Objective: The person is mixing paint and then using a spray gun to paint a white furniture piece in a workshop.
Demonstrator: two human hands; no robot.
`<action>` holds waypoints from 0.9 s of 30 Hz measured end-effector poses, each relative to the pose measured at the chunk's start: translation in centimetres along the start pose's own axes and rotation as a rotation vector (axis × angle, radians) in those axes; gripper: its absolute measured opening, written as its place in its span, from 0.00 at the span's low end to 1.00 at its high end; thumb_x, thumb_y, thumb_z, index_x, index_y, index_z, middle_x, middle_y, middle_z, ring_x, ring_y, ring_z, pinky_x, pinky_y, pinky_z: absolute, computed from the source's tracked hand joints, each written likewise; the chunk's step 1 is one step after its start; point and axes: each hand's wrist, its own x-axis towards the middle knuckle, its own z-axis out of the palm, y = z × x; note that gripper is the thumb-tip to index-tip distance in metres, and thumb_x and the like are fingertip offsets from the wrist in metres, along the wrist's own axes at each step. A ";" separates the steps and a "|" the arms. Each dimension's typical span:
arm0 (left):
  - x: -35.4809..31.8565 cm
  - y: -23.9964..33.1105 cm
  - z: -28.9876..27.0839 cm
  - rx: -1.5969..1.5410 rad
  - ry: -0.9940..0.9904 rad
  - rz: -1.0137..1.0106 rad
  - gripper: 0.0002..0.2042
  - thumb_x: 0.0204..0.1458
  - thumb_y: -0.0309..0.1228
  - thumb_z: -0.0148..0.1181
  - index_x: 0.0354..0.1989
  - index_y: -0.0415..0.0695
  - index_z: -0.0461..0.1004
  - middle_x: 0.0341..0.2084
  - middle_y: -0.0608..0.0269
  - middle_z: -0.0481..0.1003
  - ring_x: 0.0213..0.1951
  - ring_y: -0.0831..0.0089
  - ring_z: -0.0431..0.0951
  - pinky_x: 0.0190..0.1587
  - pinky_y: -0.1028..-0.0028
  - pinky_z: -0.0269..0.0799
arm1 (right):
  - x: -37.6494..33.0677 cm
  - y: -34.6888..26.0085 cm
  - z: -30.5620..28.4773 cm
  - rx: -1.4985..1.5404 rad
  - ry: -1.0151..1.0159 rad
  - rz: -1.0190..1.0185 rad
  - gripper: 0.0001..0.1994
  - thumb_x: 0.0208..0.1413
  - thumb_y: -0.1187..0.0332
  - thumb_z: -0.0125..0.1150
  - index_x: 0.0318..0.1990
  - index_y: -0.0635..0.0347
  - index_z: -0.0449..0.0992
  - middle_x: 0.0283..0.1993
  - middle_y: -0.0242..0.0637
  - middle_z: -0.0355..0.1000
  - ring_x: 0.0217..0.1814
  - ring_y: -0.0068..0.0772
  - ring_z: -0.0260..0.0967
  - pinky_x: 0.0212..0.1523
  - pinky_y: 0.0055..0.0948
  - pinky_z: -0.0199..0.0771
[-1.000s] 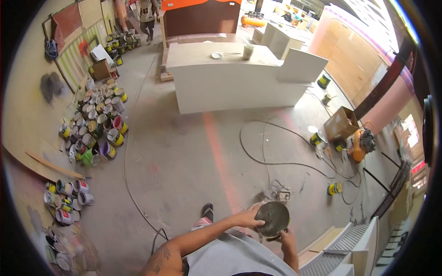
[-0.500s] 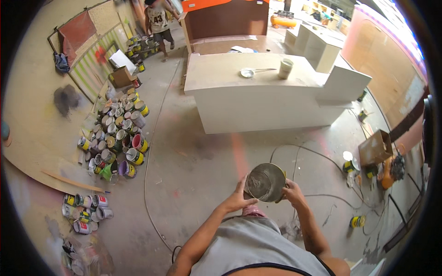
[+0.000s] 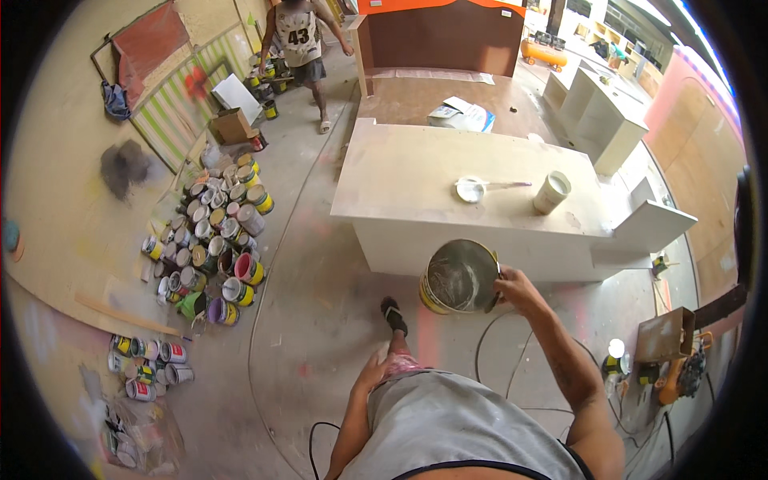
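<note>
My right hand [image 3: 512, 286] grips the rim of a round yellow paint can [image 3: 458, 278] with a grey, smeared inside, held out in front of me close to the white counter [image 3: 416, 180]. My left hand [image 3: 374, 370] hangs by my thigh with fingers apart, holding nothing. On the counter top stand a white cup [image 3: 551, 192] and a white lid with a stick [image 3: 472, 189] lying across it.
Several paint cans [image 3: 216, 248] crowd the floor at left, more at lower left [image 3: 148, 364]. Another person [image 3: 300, 48] stands at the back. Cables [image 3: 496, 352] loop on the floor. Tools and a cardboard box [image 3: 666, 340] sit at right.
I have walked toward the white counter. My left hand has let go of the can and dropped to my side; the right hand alone carries it.
</note>
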 end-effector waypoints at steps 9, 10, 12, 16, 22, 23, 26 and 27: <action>15.5 3.5 -4.4 -0.364 -0.505 -0.582 0.41 0.62 0.64 0.44 0.73 0.42 0.58 0.70 0.56 0.62 0.70 0.64 0.59 0.71 0.66 0.52 | 21.0 -10.1 -0.5 -0.122 -0.069 -0.009 0.14 0.54 0.69 0.59 0.46 0.66 0.78 0.39 0.38 0.76 0.39 0.29 0.76 0.40 0.35 0.82; 18.4 5.4 -5.1 -0.382 -0.550 -0.602 0.41 0.62 0.65 0.45 0.73 0.43 0.59 0.69 0.56 0.62 0.70 0.64 0.60 0.70 0.65 0.53 | 23.1 -10.9 -0.3 -0.127 -0.045 0.013 0.14 0.53 0.68 0.60 0.44 0.67 0.77 0.38 0.39 0.76 0.39 0.29 0.76 0.40 0.36 0.83; 21.9 7.0 -6.0 -0.168 -0.534 -0.607 0.42 0.60 0.66 0.46 0.72 0.43 0.61 0.68 0.56 0.64 0.68 0.63 0.62 0.70 0.66 0.54 | 27.2 -12.4 0.1 -0.149 -0.031 0.045 0.14 0.52 0.68 0.60 0.44 0.67 0.77 0.37 0.39 0.76 0.38 0.29 0.76 0.40 0.35 0.84; 24.5 7.7 -7.1 0.096 -0.508 -0.597 0.45 0.57 0.69 0.48 0.71 0.43 0.62 0.67 0.56 0.66 0.68 0.64 0.63 0.68 0.66 0.55 | 32.0 -12.5 1.4 -0.092 0.003 0.102 0.14 0.51 0.70 0.61 0.44 0.69 0.76 0.35 0.39 0.75 0.35 0.30 0.76 0.38 0.34 0.84; 25.5 8.5 -5.1 -0.124 -0.426 -0.659 0.41 0.62 0.64 0.44 0.70 0.41 0.63 0.67 0.55 0.66 0.67 0.62 0.63 0.68 0.68 0.56 | 33.8 -12.6 0.8 -0.047 0.007 0.176 0.21 0.56 0.66 0.63 0.56 0.67 0.71 0.48 0.41 0.74 0.47 0.34 0.75 0.49 0.39 0.83; 25.6 10.1 -4.9 -0.106 -0.460 -0.665 0.41 0.62 0.64 0.44 0.70 0.41 0.63 0.67 0.55 0.66 0.67 0.62 0.63 0.68 0.68 0.56 | 33.6 -12.0 0.2 -0.033 0.041 0.186 0.21 0.56 0.66 0.63 0.56 0.67 0.71 0.48 0.41 0.74 0.47 0.34 0.75 0.49 0.39 0.83; 24.9 17.6 -3.9 0.083 -0.434 -0.670 0.39 0.64 0.62 0.43 0.69 0.39 0.64 0.66 0.55 0.67 0.67 0.64 0.63 0.68 0.69 0.56 | 31.8 -11.4 -1.4 0.066 -0.030 0.066 0.33 0.60 0.55 0.66 0.65 0.68 0.63 0.64 0.48 0.65 0.60 0.40 0.71 0.59 0.42 0.76; 25.1 18.7 -3.4 0.154 -0.425 -0.646 0.33 0.65 0.55 0.43 0.67 0.39 0.67 0.62 0.54 0.71 0.63 0.64 0.67 0.66 0.67 0.59 | 31.2 -11.2 -2.4 0.070 -0.052 0.057 0.36 0.61 0.52 0.65 0.67 0.68 0.61 0.68 0.49 0.62 0.63 0.42 0.70 0.62 0.41 0.74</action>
